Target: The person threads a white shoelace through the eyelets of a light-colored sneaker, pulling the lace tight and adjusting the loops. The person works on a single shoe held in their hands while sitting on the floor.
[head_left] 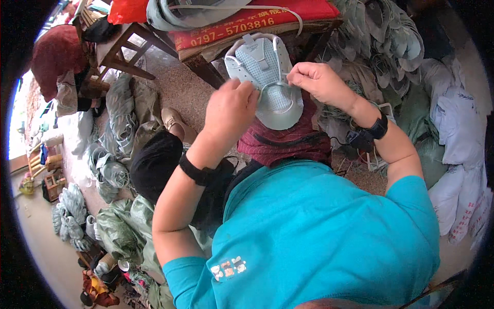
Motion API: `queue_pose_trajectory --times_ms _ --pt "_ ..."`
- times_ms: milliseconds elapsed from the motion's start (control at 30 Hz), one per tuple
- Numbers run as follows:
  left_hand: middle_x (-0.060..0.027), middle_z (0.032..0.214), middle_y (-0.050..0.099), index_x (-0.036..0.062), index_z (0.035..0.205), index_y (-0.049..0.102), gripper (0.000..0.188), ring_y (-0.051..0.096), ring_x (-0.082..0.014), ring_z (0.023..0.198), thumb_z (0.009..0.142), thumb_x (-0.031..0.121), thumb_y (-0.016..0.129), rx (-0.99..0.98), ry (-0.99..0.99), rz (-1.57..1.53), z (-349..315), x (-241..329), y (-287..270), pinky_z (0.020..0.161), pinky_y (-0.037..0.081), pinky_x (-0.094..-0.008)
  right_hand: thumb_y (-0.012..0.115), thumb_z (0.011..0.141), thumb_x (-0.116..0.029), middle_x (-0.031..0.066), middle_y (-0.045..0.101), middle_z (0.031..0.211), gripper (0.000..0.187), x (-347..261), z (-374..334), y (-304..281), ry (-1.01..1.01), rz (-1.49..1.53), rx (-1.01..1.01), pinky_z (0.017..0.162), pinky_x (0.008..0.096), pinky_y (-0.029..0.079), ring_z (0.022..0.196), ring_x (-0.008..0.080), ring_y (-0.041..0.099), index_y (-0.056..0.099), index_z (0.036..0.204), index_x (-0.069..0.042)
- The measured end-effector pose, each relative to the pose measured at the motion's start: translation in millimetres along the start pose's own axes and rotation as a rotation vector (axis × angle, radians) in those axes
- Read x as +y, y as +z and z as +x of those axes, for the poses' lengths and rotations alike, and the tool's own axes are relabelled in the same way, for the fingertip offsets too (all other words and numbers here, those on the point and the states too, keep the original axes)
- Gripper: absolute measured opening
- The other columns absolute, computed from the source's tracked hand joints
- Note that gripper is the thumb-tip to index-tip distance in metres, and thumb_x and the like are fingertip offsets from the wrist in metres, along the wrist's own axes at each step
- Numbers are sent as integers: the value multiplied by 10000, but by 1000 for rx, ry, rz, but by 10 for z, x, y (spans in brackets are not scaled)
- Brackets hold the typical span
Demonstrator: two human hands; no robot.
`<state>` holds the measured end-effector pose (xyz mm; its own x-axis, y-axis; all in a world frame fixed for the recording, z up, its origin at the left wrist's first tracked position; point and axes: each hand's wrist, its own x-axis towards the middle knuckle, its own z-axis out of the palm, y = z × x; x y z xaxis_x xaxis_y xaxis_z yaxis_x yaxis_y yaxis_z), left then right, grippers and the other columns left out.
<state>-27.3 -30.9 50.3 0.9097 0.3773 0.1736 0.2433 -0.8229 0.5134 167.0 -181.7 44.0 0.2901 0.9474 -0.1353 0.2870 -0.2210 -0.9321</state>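
A pale grey-green shoe upper [280, 117] rests on my lap over dark red cloth [280, 147], its toe turned toward me and its tongue upright at the far end. A thin light shoelace [274, 84] runs across the lower eyelets, just above the mesh toe. At the left side of the upper, my left hand [231, 109] is closed, its fingertips at the lace. From the other side my right hand [321, 85] pinches the lace between thumb and forefinger, near the right edge of the upper. The left fingertips are partly hidden behind the hand.
Ahead stands a wooden bench [203, 64] with a red printed cloth [226, 33] and another grey upper [185, 15] on it. Bundles of uppers [391, 38] hang in a heap at the right, beside white sacks [458, 134]. More bundles [121, 108] and green sacks [121, 229] lie at the left.
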Motion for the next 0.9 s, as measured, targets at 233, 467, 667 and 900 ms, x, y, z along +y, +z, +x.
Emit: queue_pose_trajectory --times_ms 233,467,667,900 --pt "-107 1025 516 82 971 586 335 557 -313 1004 680 117 747 -78 266 144 282 -36 -267 832 468 -429 598 928 -228 -62 558 709 250 -98 200 -158 146 -2 -253 616 226 410 699 28 479 626 763 -42" --pt "-87 962 528 92 867 609 229 556 -283 970 696 182 732 -153 282 278 360 -32 -262 811 425 -417 654 807 -214 42 523 547 233 -379 268 -12 -306 -949 -76 617 332 448 560 229 562 549 657 -69" --pt "-70 864 578 91 779 639 162 562 -259 930 754 234 710 -42 200 107 254 -168 -134 786 429 -440 763 688 -166 86 609 989 316 -616 233 -63 -649 -1214 -3 824 416 452 932 269 619 574 926 -79" --pt "-93 805 623 49 901 686 146 584 -244 741 875 184 637 129 169 -107 324 -240 126 644 455 -332 776 644 -110 78 555 1045 423 -724 461 -247 -601 -1166 -316 773 426 488 955 292 607 556 1004 -69"
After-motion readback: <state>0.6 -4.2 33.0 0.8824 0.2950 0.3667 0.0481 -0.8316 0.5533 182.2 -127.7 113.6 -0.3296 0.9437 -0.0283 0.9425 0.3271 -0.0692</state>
